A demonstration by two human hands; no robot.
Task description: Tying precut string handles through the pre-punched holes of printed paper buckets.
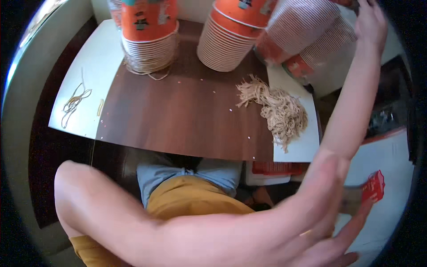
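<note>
My right hand [370, 24] reaches far up to the top right and lies against the upper end of a tilted, plastic-wrapped stack of orange paper cups [307, 26]. Its fingertips run out of the picture, so its grip is unclear. My left hand [307, 227] hangs close to the camera at the lower right, blurred, fingers spread, holding nothing. Two more stacks of orange cups stand at the back of the table, one on the left [149, 31] and one in the middle [231, 35]. A pile of tan rubber bands [278, 111] lies on the table below the wrapped stack.
The table has a brown wooden middle [178, 115] and white ends. A few loose rubber bands [75, 100] lie on its left white part. A red basket [275, 168] sits under the table. A small red packet [373, 186] lies on a white surface at the right.
</note>
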